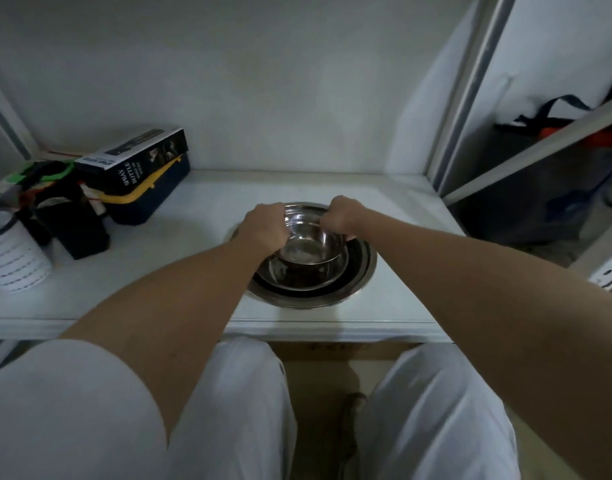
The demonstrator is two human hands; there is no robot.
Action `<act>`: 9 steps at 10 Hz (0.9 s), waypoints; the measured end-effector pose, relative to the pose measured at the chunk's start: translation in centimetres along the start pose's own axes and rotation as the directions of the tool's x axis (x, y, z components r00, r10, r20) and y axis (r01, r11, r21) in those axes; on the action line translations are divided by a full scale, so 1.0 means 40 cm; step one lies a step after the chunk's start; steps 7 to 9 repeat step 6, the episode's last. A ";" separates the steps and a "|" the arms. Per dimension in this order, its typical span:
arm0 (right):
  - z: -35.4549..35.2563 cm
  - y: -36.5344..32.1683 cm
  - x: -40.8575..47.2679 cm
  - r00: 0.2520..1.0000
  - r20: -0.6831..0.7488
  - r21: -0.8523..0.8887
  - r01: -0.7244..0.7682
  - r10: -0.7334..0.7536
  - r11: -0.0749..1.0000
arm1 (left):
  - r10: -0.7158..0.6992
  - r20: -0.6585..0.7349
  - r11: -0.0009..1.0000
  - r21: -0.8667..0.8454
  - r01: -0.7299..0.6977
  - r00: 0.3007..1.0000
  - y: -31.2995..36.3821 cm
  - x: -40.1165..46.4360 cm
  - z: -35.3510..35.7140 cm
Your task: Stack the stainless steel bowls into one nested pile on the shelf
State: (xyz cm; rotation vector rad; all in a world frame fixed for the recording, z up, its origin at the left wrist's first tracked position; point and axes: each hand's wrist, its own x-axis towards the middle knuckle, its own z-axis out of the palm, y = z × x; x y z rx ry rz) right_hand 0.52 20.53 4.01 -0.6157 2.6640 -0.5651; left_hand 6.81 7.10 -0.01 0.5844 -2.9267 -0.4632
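Observation:
A pile of nested stainless steel bowls (pixel 361 271) sits on the white shelf (pixel 180 271), near its front edge, right of centre. A small steel bowl (pixel 308 242) hangs tilted just above the pile's middle. My left hand (pixel 264 225) grips its left rim. On the right rim my right hand (pixel 342 214) is closed. The far side of the pile is hidden behind the small bowl and my hands.
On the shelf's left stand a spray bottle box (pixel 135 161) on a blue and yellow case (pixel 148 199), black items (pixel 72 220) and a white striped container (pixel 13 254). A metal upright (pixel 470 98) bounds the shelf on the right, with bags beyond it.

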 end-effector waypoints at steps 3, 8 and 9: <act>0.064 -0.005 0.032 0.996 0.014 -0.135 0.086 -0.085 0.987 | 0.056 0.001 0.933 0.355 -0.053 0.998 -0.027 -0.003 0.038; 0.078 0.008 0.070 0.994 -0.059 -0.124 0.089 -0.097 0.988 | 0.151 -0.018 0.876 0.466 -0.126 0.988 -0.009 -0.004 0.031; 0.078 0.008 0.070 0.994 -0.059 -0.124 0.089 -0.097 0.988 | 0.151 -0.018 0.876 0.466 -0.126 0.988 -0.009 -0.004 0.031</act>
